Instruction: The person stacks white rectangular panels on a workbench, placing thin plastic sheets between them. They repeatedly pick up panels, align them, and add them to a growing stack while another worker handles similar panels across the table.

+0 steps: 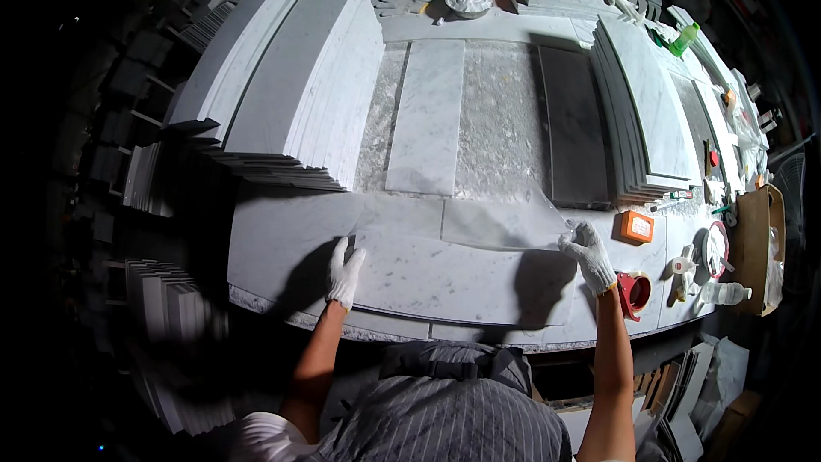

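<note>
A pale grey-veined marble slab (445, 287) lies lengthwise in front of me, on the larger marble worktop. Along its far edge stretches a thin, see-through plastic sheet (505, 224), with a raised corner at the right. That right end is gripped between the gloved fingers of my right hand (590, 258). At the slab's left end is my left hand (345, 275), also in a white knit glove, its finger and thumb apart near the sheet's left edge. Beyond the sheet, a light marble slab (428, 111) and a dark grey slab (578, 124) lie flat.
Tall marble stacks stand at left (299, 77) and right (641, 103). An orange box (637, 227), a red tape dispenser (634, 293) and a clear bottle (725, 293) are right of my right hand. A bowl (469, 4) sits at the back; another person's gloved hands (620, 0) are far right.
</note>
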